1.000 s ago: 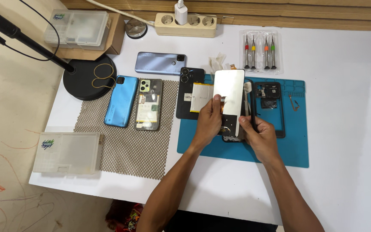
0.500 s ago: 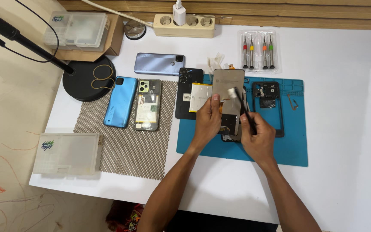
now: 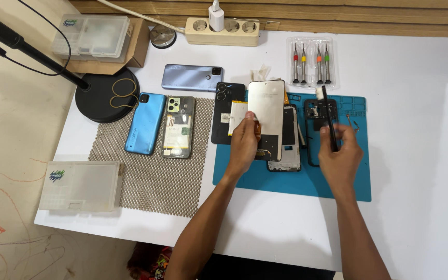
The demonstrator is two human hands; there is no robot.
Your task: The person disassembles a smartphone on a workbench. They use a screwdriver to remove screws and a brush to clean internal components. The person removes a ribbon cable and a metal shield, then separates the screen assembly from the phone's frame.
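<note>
My left hand (image 3: 243, 145) holds a detached phone screen panel (image 3: 266, 118) by its left edge, back side up, over the blue work mat (image 3: 291, 181). Under the panel lies an opened phone frame (image 3: 287, 150). My right hand (image 3: 339, 155) grips a thin black brush-like tool (image 3: 327, 114) with a white tip, raised to the right of the panel and apart from it. A black inner phone frame (image 3: 317, 111) lies on the mat just behind that tool. A yellowish battery (image 3: 237, 118) peeks out left of the panel.
On a mesh pad (image 3: 151, 176) lie a blue phone (image 3: 145, 123) and an opened phone (image 3: 178, 126); a black back cover (image 3: 226, 103) and a grey-blue phone (image 3: 192, 78) lie nearby. Screwdriver set (image 3: 311, 67), power strip (image 3: 223, 31), lamp base (image 3: 107, 96), plastic boxes (image 3: 81, 185).
My right hand has left the screen panel and moved right, lifting the black tool. The left hand alone now holds the panel, laid flatter over the phone frame.
</note>
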